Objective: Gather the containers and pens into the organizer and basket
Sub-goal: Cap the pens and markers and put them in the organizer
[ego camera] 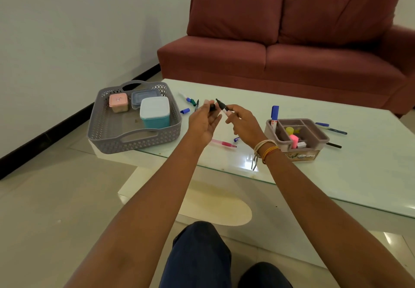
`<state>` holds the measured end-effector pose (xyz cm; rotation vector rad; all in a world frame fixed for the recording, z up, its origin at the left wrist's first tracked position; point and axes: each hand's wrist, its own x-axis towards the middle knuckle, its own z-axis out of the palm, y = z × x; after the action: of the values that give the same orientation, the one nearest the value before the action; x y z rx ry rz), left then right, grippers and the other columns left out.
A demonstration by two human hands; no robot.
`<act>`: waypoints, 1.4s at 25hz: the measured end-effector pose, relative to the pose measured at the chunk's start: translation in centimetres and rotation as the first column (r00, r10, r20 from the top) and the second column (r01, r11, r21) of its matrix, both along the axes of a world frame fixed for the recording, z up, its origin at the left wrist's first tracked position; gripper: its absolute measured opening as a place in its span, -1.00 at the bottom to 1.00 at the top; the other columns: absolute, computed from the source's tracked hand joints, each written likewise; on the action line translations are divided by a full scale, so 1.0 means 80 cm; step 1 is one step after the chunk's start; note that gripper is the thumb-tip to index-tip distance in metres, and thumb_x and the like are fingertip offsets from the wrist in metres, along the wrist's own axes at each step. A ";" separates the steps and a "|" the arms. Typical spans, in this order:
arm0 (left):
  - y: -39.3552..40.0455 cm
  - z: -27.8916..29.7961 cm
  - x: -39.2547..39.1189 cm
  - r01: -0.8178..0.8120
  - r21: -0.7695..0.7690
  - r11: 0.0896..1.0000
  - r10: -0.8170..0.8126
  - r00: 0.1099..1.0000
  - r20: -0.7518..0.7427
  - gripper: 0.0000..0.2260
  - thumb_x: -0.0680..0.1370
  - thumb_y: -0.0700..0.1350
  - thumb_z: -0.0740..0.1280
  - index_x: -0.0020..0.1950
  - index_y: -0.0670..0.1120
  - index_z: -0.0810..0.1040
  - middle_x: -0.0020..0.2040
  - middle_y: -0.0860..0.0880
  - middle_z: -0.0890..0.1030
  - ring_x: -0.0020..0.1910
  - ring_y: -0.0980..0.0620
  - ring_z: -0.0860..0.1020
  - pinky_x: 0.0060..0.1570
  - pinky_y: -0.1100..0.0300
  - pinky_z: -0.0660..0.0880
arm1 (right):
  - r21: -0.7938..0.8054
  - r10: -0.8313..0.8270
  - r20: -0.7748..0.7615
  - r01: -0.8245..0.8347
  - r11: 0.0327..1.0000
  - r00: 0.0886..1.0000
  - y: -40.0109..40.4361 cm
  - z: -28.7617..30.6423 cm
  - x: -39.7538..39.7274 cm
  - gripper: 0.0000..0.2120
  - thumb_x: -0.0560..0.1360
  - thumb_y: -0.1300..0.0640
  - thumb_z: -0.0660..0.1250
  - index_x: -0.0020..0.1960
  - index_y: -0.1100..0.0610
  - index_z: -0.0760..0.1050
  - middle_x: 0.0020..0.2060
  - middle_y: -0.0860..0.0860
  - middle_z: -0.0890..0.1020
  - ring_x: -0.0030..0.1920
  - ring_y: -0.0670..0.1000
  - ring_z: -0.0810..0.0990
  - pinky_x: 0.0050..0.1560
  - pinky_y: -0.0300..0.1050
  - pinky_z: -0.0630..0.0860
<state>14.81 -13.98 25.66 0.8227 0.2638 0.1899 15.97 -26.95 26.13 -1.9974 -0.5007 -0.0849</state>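
Observation:
My right hand [241,120] pinches an uncapped black-tipped marker [222,106], its tip pointing up and left. My left hand [203,122] holds the black cap [212,107] just left of that tip, a small gap between them. The grey basket [105,137] at the table's left holds a pink-lidded container [118,102], a flat grey-blue one [143,95] and a teal one with a white lid [155,112]. The brown organizer [314,147] on the right holds a blue marker [274,116] and pink and yellow items. Loose pens lie between them, among them a pink pen [223,143].
The glass-topped table [336,175] stands before a dark red sofa [292,40]. Blue pens [330,128] and a black pen [334,145] lie right of the organizer. Markers and caps [190,103] are scattered behind my hands. My knees show at the bottom.

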 end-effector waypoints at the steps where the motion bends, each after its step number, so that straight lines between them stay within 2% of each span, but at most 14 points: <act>1: 0.002 0.005 -0.003 0.004 -0.025 1.000 -0.004 1.000 0.021 -0.75 0.63 -0.03 0.19 0.10 -0.17 0.56 -0.03 -0.10 0.69 -0.02 0.00 0.67 -0.07 0.17 0.62 | -0.045 0.003 0.039 -0.001 0.999 0.999 -0.003 0.000 -0.003 -0.72 0.64 0.14 0.13 0.29 0.12 0.47 -0.15 0.00 0.57 -0.31 -0.17 0.48 -0.26 -0.38 0.42; 4: 0.004 0.014 -0.010 0.027 -0.055 0.998 -0.024 0.998 0.052 -0.69 0.66 -0.03 0.12 0.21 -0.21 0.50 0.00 -0.14 0.68 0.02 -0.05 0.65 -0.05 0.15 0.62 | -0.124 0.012 0.098 0.001 0.992 0.995 -0.007 -0.003 -0.011 -0.68 0.63 0.18 0.14 0.34 0.09 0.47 -0.15 -0.01 0.57 -0.26 -0.18 0.49 -0.13 -0.32 0.42; 7: 0.005 0.022 -0.016 0.046 0.060 0.997 -0.049 0.998 0.045 -0.72 0.65 -0.08 0.16 0.22 -0.22 0.51 -0.02 -0.16 0.67 -0.01 -0.06 0.66 -0.09 0.16 0.63 | -0.172 0.006 0.118 0.015 0.985 0.993 -0.007 -0.006 -0.015 -0.66 0.63 0.18 0.14 0.37 0.08 0.45 -0.08 0.03 0.60 -0.18 -0.07 0.51 0.03 -0.18 0.44; 9: 0.006 0.023 -0.018 0.037 0.125 0.991 -0.043 0.998 0.046 -0.75 0.64 -0.11 0.18 0.21 -0.21 0.52 -0.05 -0.17 0.67 -0.03 -0.07 0.66 -0.11 0.17 0.64 | -0.177 -0.006 0.145 0.032 0.984 0.989 -0.008 -0.005 -0.018 -0.67 0.62 0.17 0.16 0.36 0.08 0.46 -0.03 0.08 0.63 -0.10 0.00 0.54 0.08 -0.13 0.47; 13: 0.009 0.026 -0.019 0.002 0.129 0.992 -0.009 0.998 0.055 -0.75 0.64 -0.11 0.18 0.22 -0.21 0.52 -0.03 -0.17 0.66 -0.02 -0.07 0.66 -0.04 0.17 0.62 | -0.137 -0.042 0.173 0.066 0.988 0.984 -0.014 0.001 -0.023 -0.68 0.61 0.18 0.18 0.33 0.07 0.48 0.03 0.11 0.65 -0.02 0.07 0.59 0.14 -0.05 0.50; 16: 0.006 0.025 -0.019 0.034 0.275 0.961 -0.040 0.999 0.017 -0.73 0.64 -0.12 0.19 0.28 -0.18 0.51 0.07 -0.19 0.65 0.02 -0.05 0.65 0.08 0.13 0.57 | -0.185 -0.044 0.168 0.076 0.980 0.985 -0.016 0.004 -0.025 -0.67 0.61 0.18 0.18 0.35 0.08 0.47 0.10 0.14 0.65 0.08 0.11 0.58 0.21 -0.05 0.45; 19: -0.004 0.022 -0.024 0.107 0.361 0.926 -0.121 0.993 0.016 -0.71 0.65 -0.10 0.16 0.31 -0.13 0.50 0.16 -0.15 0.64 0.05 -0.01 0.64 0.08 0.16 0.56 | -0.204 -0.047 0.147 0.076 0.976 0.988 -0.016 0.008 -0.026 -0.67 0.61 0.16 0.19 0.35 0.10 0.48 0.10 0.15 0.65 0.08 0.11 0.58 0.25 0.01 0.46; 24: -0.016 0.004 -0.027 0.074 0.335 0.939 -0.108 0.991 0.085 -0.70 0.66 -0.10 0.12 0.31 -0.15 0.50 0.15 -0.16 0.63 0.12 -0.05 0.62 0.13 0.12 0.55 | -0.105 -0.128 0.064 0.134 0.985 0.990 -0.011 0.011 -0.031 -0.73 0.57 0.12 0.28 0.18 0.21 0.60 -0.07 0.17 0.68 -0.09 0.11 0.62 0.09 -0.03 0.55; 26: -0.020 -0.003 -0.027 0.066 0.310 0.949 -0.098 0.991 0.088 -0.72 0.66 -0.10 0.12 0.25 -0.14 0.54 0.11 -0.16 0.64 0.11 -0.07 0.62 0.10 0.11 0.57 | -0.079 -0.141 0.002 0.140 0.987 0.990 -0.011 0.014 -0.034 -0.75 0.56 0.11 0.30 0.13 0.22 0.63 -0.18 0.13 0.67 -0.25 0.04 0.58 -0.13 -0.14 0.54; 28: -0.022 -0.004 -0.023 0.056 0.320 0.946 -0.094 0.990 0.104 -0.74 0.66 -0.11 0.11 0.18 -0.09 0.57 0.08 -0.14 0.66 0.11 -0.06 0.63 0.09 0.11 0.58 | -0.022 -0.140 -0.098 0.138 0.990 0.985 -0.012 0.016 -0.038 -0.77 0.56 0.10 0.31 0.07 0.23 0.64 -0.31 0.06 0.62 -0.42 -0.04 0.49 -0.41 -0.28 0.42; 30: -0.026 -0.004 -0.019 0.058 0.322 0.945 -0.103 0.987 0.124 -0.74 0.67 -0.11 0.10 0.16 -0.08 0.57 0.07 -0.13 0.66 0.10 -0.04 0.64 0.05 0.14 0.60 | 0.047 -0.140 -0.221 0.154 0.987 0.965 -0.017 0.020 -0.040 -0.80 0.55 0.08 0.31 -0.03 0.18 0.64 -0.36 0.04 0.59 -0.48 -0.04 0.42 -0.55 -0.34 0.33; 33: -0.038 -0.005 -0.018 0.093 0.328 0.940 -0.141 0.982 0.124 -0.72 0.67 -0.11 0.08 0.20 -0.11 0.55 0.08 -0.14 0.65 0.08 -0.02 0.64 0.02 0.16 0.61 | 0.175 -0.086 -0.453 0.183 0.967 0.887 -0.029 0.028 -0.043 -0.82 0.55 0.08 0.30 -0.19 0.11 0.56 -0.32 0.09 0.58 -0.51 -0.05 0.36 -0.55 -0.34 0.26; 35: -0.042 -0.006 -0.017 0.116 0.350 0.930 -0.168 0.978 0.123 -0.70 0.67 -0.10 0.07 0.25 -0.11 0.53 0.10 -0.14 0.65 0.11 -0.05 0.63 0.04 0.14 0.60 | 0.251 -0.023 -0.546 0.189 0.949 0.837 -0.038 0.027 -0.044 -0.83 0.57 0.08 0.26 -0.15 0.11 0.54 -0.27 0.10 0.56 -0.51 -0.07 0.33 -0.53 -0.33 0.23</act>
<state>13.43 -17.38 25.18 1.1626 0.0255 0.1626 12.45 -29.99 28.30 -1.6511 -0.0036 0.3139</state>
